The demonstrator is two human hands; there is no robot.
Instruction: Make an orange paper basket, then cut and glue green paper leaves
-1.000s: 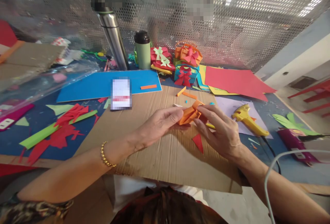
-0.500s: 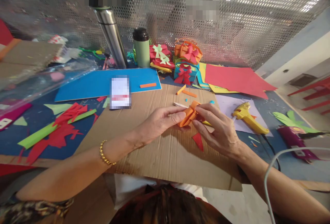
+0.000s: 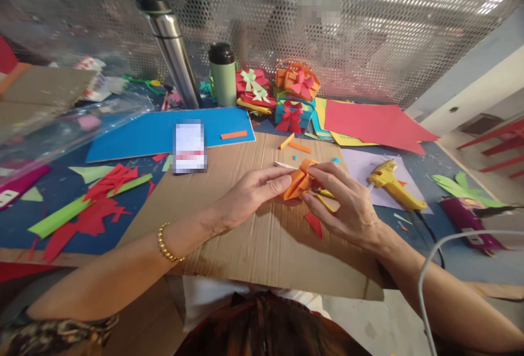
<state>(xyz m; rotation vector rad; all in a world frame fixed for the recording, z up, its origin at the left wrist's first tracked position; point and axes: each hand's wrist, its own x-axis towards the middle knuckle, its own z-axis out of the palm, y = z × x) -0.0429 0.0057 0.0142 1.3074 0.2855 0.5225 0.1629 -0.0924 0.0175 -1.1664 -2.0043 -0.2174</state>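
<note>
A small folded orange paper piece (image 3: 299, 181) is held between my two hands above the brown cardboard (image 3: 262, 247). My left hand (image 3: 262, 189) pinches its left side, thumb on top. On the right side, the fingers of my right hand (image 3: 347, 200) grip the piece near its upper edge. Yellow-handled scissors (image 3: 326, 202) lie partly hidden behind my right hand. Just below the orange piece is a red paper scrap (image 3: 314, 225). Two orange strips (image 3: 301, 148) and a tiny blue bit (image 3: 295, 158) rest on the cardboard beyond my hands.
A yellow glue gun (image 3: 395, 184) lies on lilac paper at the right. Red sheets (image 3: 372, 124), paper bags with bows (image 3: 290, 117), a green tumbler (image 3: 224, 80) and a steel flask (image 3: 176, 55) stand or lie at the back. A phone (image 3: 189, 147) is left of centre.
My hands and the orange piece have shifted slightly left, and the piece is tilted a little differently. More of the scissors' yellow handles shows beside my right hand.
</note>
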